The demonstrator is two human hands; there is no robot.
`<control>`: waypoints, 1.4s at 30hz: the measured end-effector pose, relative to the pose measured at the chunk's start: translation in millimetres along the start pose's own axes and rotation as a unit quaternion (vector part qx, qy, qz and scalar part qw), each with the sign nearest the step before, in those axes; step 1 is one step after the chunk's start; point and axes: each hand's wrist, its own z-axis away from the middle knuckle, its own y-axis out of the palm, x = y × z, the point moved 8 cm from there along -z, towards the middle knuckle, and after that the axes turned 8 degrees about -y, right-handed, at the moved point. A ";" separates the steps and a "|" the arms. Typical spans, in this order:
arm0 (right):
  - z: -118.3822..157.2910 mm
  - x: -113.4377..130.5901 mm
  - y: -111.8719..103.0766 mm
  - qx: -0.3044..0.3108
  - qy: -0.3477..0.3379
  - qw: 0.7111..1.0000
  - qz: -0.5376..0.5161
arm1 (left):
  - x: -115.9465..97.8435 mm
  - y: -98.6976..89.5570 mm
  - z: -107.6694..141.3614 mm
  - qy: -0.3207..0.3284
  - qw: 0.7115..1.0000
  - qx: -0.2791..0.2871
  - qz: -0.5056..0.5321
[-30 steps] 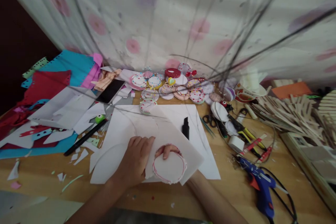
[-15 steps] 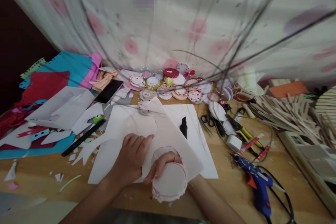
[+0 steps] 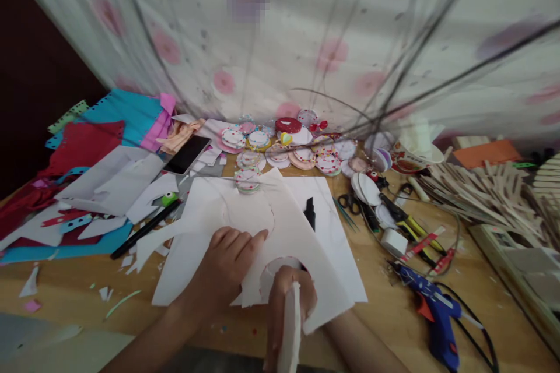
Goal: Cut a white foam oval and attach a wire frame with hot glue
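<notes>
My left hand [image 3: 230, 259] has its fingers curled on a white foam board [image 3: 301, 233], holding it down over white paper sheets. The board has a round hole [image 3: 271, 271] near its front edge and a pencil-like circle outline above it. My right forearm passes under the board, and my right hand [image 3: 291, 294] comes up through the hole. It grips a thick white foam disc [image 3: 289, 332], now turned edge-on, with its near part low in the view. A black cutter or marker [image 3: 310, 213] lies on the paper behind the board.
Small decorated discs [image 3: 301, 151] crowd the back. At left lie coloured foam sheets [image 3: 135, 111], scraps, a phone [image 3: 187, 154] and a black stick [image 3: 146, 229]. Scissors [image 3: 349, 203], yellow-handled pliers [image 3: 413, 227], a blue glue gun [image 3: 433, 312] and wooden strips [image 3: 476, 192] are at right.
My right hand has turned the foam disc from nearly face-on to edge-on and lowered it. My left hand stays on the board. The view has shifted slightly.
</notes>
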 end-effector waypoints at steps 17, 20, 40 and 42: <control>7.9 -70.9 29.2 0.073 0.276 0.940 -0.188 | 93.8 -80.3 39.3 -0.086 0.981 0.087 -0.150; 5.2 -66.7 29.5 0.070 0.268 0.939 -0.205 | 145.9 -114.1 28.9 -0.145 0.961 0.094 -0.217; 1.9 54.6 -51.6 -0.321 -0.134 0.878 0.329 | 74.0 -20.2 12.5 -0.200 0.897 0.156 0.362; 5.1 59.0 -49.0 -0.305 -0.139 0.864 0.375 | 52.9 6.9 12.6 -0.227 0.849 0.191 0.437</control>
